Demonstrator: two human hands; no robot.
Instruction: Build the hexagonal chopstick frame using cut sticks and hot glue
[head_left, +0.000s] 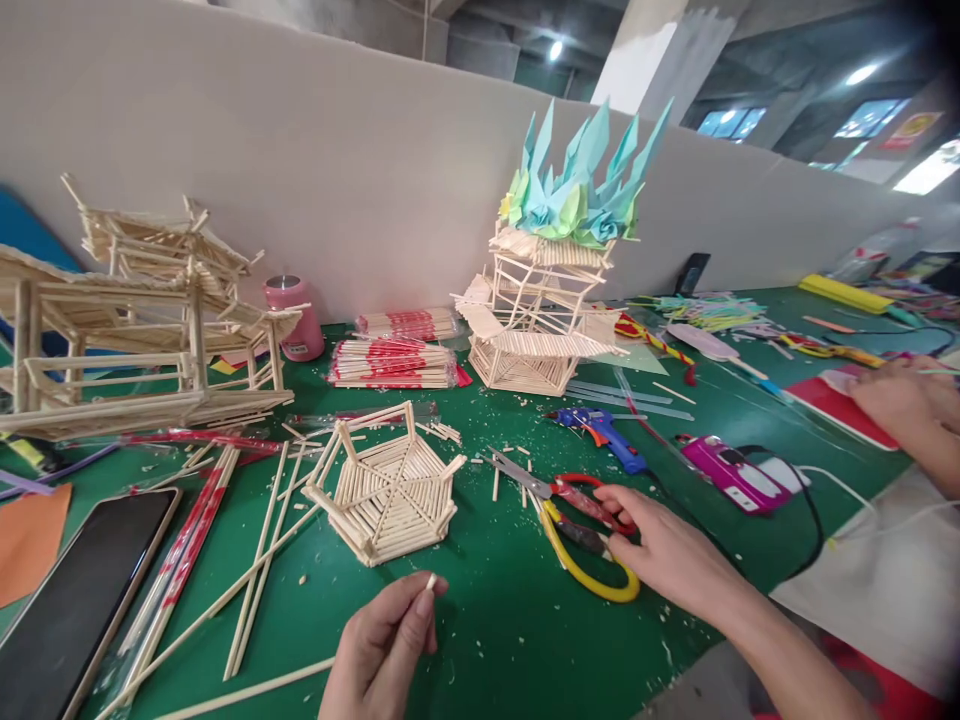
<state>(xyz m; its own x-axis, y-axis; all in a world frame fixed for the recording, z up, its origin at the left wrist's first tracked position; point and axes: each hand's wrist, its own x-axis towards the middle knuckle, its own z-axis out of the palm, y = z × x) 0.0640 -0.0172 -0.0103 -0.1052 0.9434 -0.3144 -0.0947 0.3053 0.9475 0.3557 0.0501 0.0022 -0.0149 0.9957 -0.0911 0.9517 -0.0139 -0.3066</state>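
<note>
My left hand (386, 645) is closed in a pinch at the front middle, with the pale end of a wooden stick (431, 582) showing between thumb and finger. How far that stick runs inside the hand is hidden. At the right, my right hand (660, 550) has its fingers around the handle of scissors (529, 478), which lie on the table among red and yellow handle loops. Beyond my left hand sits a six-sided stick frame (394, 490) with a ribbed base and short uprights. A blue glue gun (604, 435) lies behind the scissors.
Loose sticks (259, 560) and a phone (90, 590) lie left. A stick house (150, 330), pink cup (300, 320), packed sticks (397, 362) and stick tower (540, 310) with paper leaves stand behind. A purple box (739, 473) with cables and another person's hand (900, 400) are right.
</note>
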